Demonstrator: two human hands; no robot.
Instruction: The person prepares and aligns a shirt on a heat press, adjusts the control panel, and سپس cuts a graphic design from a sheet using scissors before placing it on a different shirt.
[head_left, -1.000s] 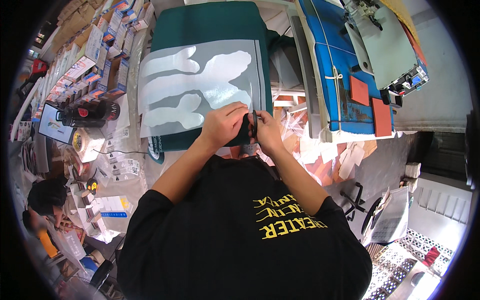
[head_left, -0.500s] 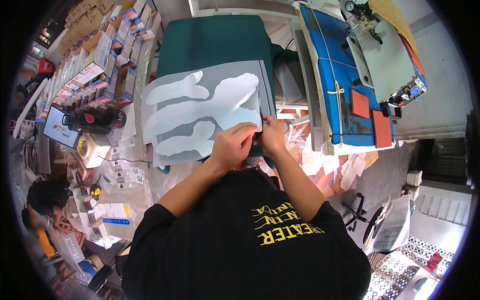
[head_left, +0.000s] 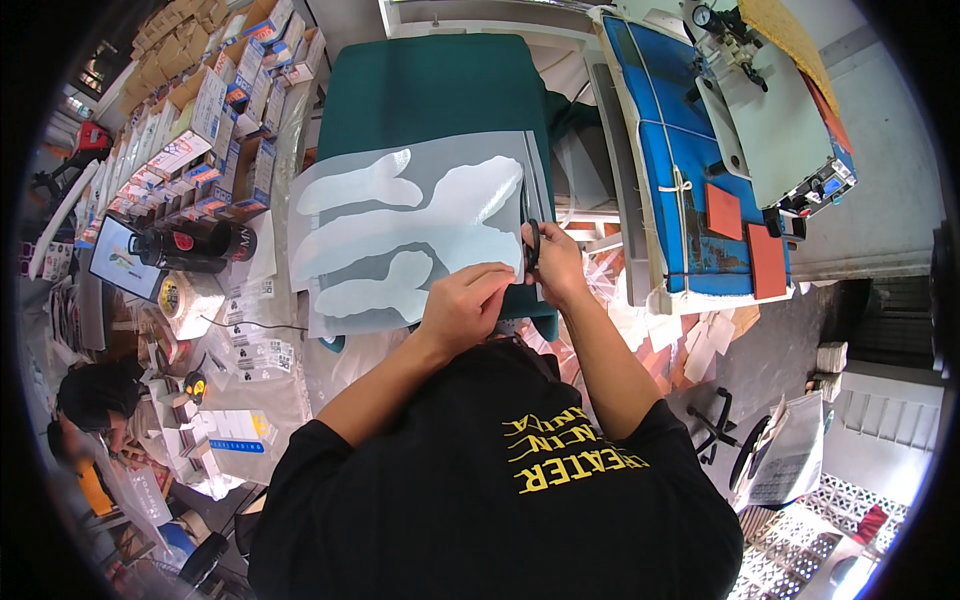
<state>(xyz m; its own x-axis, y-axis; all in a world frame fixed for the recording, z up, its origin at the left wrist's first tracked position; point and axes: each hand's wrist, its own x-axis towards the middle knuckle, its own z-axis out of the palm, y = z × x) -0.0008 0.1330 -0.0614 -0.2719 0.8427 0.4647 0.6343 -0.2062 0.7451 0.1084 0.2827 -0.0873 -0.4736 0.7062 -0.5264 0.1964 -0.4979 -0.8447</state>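
A translucent grey film sheet [head_left: 335, 232] with large glossy white shapes lies over the near part of a dark green fabric [head_left: 430, 85]. My left hand [head_left: 466, 306] is closed, thumb against fingers, on the sheet's near right corner. Just right of it, my right hand [head_left: 556, 264] grips black-handled scissors [head_left: 533, 246]. The blades point away along the sheet's right edge, where a narrow strip [head_left: 537, 170] runs beside the main piece. How far apart the blades are is too small to make out.
To the right stands a machine [head_left: 770, 130] with a blue padded bed [head_left: 655, 150] and orange-red pads [head_left: 767, 260]. Paper scraps [head_left: 705, 345] litter the floor. On the left table are open cartons [head_left: 190, 130], black bottles [head_left: 180, 246] and a tape roll [head_left: 172, 294]. Another person [head_left: 95, 400] sits at lower left.
My right hand has turned and shifted slightly right, bringing the scissors' black handle into clearer view along the edge. The left hand stays at the sheet's corner, and the whole view has shifted slightly.
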